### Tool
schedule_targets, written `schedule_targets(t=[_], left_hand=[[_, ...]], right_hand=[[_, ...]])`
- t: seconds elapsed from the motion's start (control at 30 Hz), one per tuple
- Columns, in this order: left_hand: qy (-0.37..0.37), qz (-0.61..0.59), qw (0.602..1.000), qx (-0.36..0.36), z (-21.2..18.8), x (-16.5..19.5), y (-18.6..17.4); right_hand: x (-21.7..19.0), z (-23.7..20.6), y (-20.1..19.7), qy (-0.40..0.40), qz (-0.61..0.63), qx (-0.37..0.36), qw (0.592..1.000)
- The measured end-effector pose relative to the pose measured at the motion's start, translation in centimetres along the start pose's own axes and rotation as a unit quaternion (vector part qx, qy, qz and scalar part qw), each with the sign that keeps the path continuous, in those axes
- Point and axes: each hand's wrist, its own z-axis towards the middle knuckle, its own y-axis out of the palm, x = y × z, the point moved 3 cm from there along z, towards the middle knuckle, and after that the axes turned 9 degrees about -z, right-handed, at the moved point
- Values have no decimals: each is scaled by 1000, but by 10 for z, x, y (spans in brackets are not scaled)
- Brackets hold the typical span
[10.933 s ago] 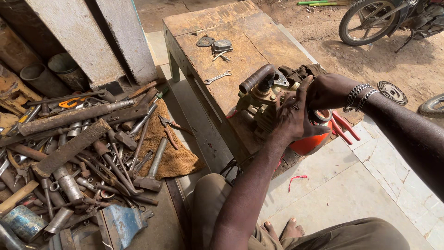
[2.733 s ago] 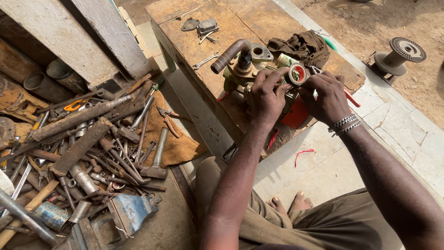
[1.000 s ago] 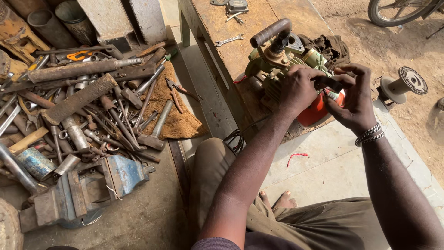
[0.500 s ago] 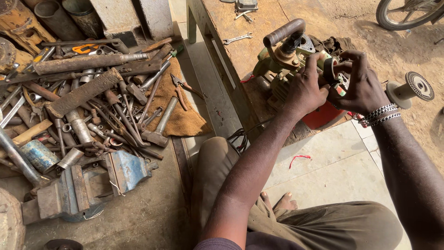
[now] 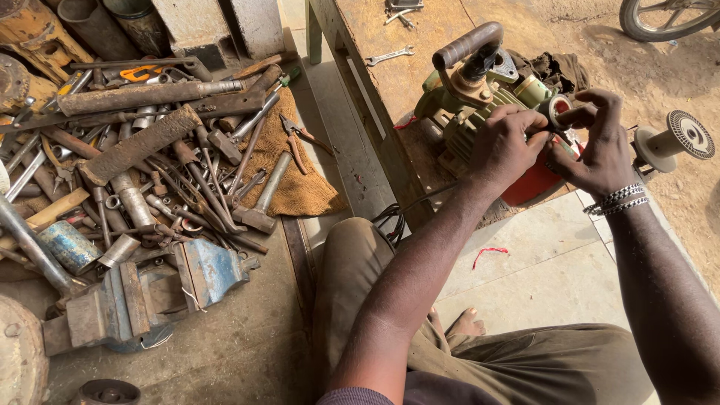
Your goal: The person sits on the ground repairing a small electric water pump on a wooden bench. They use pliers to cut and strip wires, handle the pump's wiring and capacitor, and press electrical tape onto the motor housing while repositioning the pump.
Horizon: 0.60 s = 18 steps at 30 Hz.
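A small green and orange water pump (image 5: 480,97) with a dark curved pipe on top stands at the edge of a low wooden bench (image 5: 375,34). My left hand (image 5: 504,144) rests on the pump's green motor body, fingers curled over it. My right hand (image 5: 592,146), wearing metal bracelets, pinches a small roll of tape (image 5: 559,111) at the pump's end, thumb and forefinger closed on it. Both hands almost touch over the orange end cover.
A heap of rusty tools lies on the ground at left: hammers (image 5: 262,202), pliers (image 5: 296,135), pipes, wrenches, and a blue bench vise (image 5: 150,289). A spanner (image 5: 390,56) lies on the bench. A wire spool (image 5: 675,139) and a wheel (image 5: 667,19) are at right. My bare feet rest below.
The view has swung slightly right and closer. My right hand has shifted along the pump's end with the tape roll; my left hand stays on the motor body.
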Motion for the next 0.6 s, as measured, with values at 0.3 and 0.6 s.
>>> schedule_targets(t=[0.3,0.6], left_hand=[[83,31,994,66,-7,7,2],[66,14,994,83,-9,2,7]], right_hand=[[1,-14,5,61,185,30,980],[-30,-14,-16,11,-180,35,983]])
